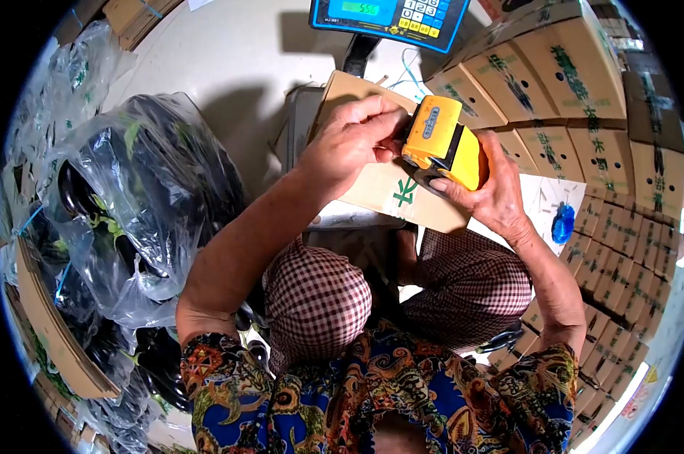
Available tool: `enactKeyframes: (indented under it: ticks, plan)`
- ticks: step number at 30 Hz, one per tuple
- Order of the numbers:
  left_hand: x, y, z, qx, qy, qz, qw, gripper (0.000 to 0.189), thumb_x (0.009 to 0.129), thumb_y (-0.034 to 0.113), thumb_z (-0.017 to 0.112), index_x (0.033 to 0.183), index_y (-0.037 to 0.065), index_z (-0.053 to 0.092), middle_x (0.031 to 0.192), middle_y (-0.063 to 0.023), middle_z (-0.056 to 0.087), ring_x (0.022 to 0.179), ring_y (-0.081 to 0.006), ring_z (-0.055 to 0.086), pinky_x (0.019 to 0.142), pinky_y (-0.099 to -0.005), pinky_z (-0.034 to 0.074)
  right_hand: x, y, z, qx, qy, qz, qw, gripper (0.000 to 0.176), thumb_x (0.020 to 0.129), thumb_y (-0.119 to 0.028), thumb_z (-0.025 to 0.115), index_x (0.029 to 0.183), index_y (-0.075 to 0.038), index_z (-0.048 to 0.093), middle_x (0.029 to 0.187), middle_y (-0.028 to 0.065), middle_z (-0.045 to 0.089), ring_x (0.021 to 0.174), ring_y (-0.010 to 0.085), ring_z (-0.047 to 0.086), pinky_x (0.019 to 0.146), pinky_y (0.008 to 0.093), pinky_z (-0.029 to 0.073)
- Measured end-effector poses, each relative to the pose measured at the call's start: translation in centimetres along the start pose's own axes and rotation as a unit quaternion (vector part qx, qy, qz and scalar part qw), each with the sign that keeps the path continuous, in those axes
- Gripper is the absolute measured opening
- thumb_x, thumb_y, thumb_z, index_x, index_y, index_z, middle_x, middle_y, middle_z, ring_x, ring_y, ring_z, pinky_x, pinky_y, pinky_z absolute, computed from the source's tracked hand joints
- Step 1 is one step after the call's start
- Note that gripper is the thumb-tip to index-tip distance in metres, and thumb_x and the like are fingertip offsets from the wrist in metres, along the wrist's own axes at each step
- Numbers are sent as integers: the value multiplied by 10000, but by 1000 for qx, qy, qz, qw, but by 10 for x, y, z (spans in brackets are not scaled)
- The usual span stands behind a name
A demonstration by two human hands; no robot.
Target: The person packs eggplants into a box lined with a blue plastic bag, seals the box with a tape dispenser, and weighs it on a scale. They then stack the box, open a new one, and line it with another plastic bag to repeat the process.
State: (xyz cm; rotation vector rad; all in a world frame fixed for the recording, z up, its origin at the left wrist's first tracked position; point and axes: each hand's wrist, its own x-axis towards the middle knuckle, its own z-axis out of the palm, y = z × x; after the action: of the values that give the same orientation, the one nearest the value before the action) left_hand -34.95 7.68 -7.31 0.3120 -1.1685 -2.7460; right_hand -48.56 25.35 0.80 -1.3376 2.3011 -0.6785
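Note:
A yellow tape dispenser (442,144) is held above a cardboard box (387,194) with green lettering. My right hand (497,185) is wrapped round the dispenser's right side, thumb along its lower edge. At the dispenser's left end, my left hand (357,140) has its fingers pinched together; whatever is between them is too small to make out. Beneath the box is a grey scale platform (349,219), partly hidden by the box and my arms.
Beyond the box stands the scale's display (391,19). Clear plastic bags of eggplants (153,189) fill the left side, beside a flattened carton (54,321). Stacked cartons (561,76) line the right. A blue roll (563,224) lies on the floor.

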Motion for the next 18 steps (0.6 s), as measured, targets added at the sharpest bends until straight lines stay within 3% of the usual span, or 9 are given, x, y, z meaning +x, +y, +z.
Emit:
enactKeyframes:
  ticks: [6, 9, 12, 15, 16, 18]
  plan:
    - [-6, 3, 4, -57, 77, -50, 994, 247, 1000, 195, 463, 1163, 40, 564, 955, -9, 604, 798, -84, 526, 711, -236, 418, 3, -7, 2, -44, -5, -13, 999, 750, 665, -460, 831, 1139, 8, 485, 909, 156, 649, 853, 241, 661, 784, 352, 525]
    - [-2, -9, -12, 24, -1, 40, 999, 208, 988, 147, 472, 1122, 25, 576, 911, -16, 602, 766, -85, 525, 698, -240, 430, 4, -7, 2, -26, -17, -15, 999, 770, 663, -488, 823, 1144, 5, 477, 914, 169, 653, 854, 272, 669, 781, 367, 531]
    - [1, -15, -20, 247, 52, 125, 959, 191, 976, 121, 470, 1082, 10, 582, 882, -20, 595, 747, -84, 522, 685, -242, 437, 7, -13, 1, -104, -13, -90, 990, 663, 716, -411, 806, 1113, -8, 461, 909, 206, 652, 851, 339, 673, 748, 412, 553]
    - [-8, 3, -32, 307, 74, 152, 937, 195, 971, 146, 473, 1031, 0, 588, 854, -8, 576, 732, -83, 515, 659, -237, 434, 11, -26, -4, -110, -52, -80, 989, 644, 746, -438, 774, 1107, -16, 448, 862, 223, 652, 789, 368, 680, 698, 435, 574]
    - [-14, 21, -37, 382, 142, 73, 910, 215, 956, 213, 516, 989, 15, 594, 828, 9, 562, 725, -80, 512, 666, -232, 438, 14, -23, -3, -116, -41, -98, 988, 619, 767, -451, 751, 1091, -27, 438, 817, 234, 647, 737, 380, 681, 659, 445, 585]
    - [-25, 36, -73, 313, 218, 73, 922, 226, 940, 262, 555, 960, 42, 602, 818, 15, 550, 742, -79, 518, 670, -235, 443, 15, -24, -9, -121, -42, -101, 987, 618, 765, -457, 751, 1084, -28, 442, 818, 234, 649, 722, 371, 681, 661, 443, 585]
